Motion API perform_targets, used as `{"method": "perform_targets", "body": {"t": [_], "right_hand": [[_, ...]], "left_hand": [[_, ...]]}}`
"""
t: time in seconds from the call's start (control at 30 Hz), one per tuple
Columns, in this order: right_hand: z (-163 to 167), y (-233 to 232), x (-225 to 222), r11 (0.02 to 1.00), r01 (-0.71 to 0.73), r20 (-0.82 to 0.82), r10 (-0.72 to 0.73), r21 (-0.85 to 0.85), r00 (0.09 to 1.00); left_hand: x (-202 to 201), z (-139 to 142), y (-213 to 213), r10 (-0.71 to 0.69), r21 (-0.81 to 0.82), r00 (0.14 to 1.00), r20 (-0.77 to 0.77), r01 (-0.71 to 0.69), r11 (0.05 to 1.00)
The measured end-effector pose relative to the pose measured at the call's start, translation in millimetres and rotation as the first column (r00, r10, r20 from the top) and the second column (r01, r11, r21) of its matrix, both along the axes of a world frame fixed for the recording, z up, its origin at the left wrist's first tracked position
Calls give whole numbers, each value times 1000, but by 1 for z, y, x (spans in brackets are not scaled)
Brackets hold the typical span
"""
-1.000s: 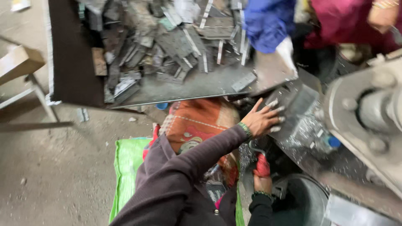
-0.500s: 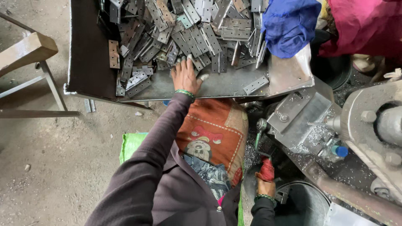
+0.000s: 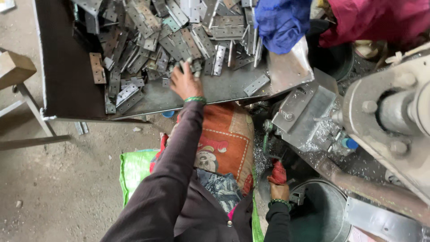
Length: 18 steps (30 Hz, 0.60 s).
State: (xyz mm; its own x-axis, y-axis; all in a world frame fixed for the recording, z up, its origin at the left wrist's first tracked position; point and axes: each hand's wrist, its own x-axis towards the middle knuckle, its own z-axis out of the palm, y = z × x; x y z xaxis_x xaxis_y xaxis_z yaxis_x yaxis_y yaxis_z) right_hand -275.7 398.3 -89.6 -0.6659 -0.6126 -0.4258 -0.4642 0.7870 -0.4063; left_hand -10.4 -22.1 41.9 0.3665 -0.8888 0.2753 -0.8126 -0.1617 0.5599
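- Head view, looking down: left hand (image 3: 182, 83) is stretched out over the metal tray (image 3: 67, 67), fingers curled down into the heap of hinge plates (image 3: 148, 36). It seems closed on one or two plates at the near edge of the heap; how firm the grip is cannot be told.
- Heap fills the far and middle part of the tray; one single hinge plate (image 3: 256, 84) lies apart to the right, near a blue cloth (image 3: 280, 22).
- Right hand (image 3: 280, 192) is low, beside the press machine (image 3: 389, 121), wrapped around a red-covered handle (image 3: 277, 172); fingers closed on it.
- A grey bucket (image 3: 320, 215) stands just beside that hand.
- Judged step: picking a plate out of the heap.
- Next move, as a judgement: calls for lifting one plate free of its overlapping neighbours without dragging others off the tray's near edge.
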Motion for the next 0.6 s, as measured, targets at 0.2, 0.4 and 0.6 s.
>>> {"method": "perform_targets", "body": {"t": [0.2, 0.4, 0.6], "right_hand": [[0, 5, 7, 998, 56, 22, -56, 11, 998], [3, 5, 18, 994, 71, 58, -66, -83, 996], [11, 1, 27, 1000, -30, -73, 30, 5, 997]], "left_hand": [[43, -11, 25, -93, -87, 991, -100, 85, 993], [52, 22, 36, -382, -326, 908, -174, 313, 892], [-12, 48, 80, -781, -392, 519, -348, 676, 624]]}}
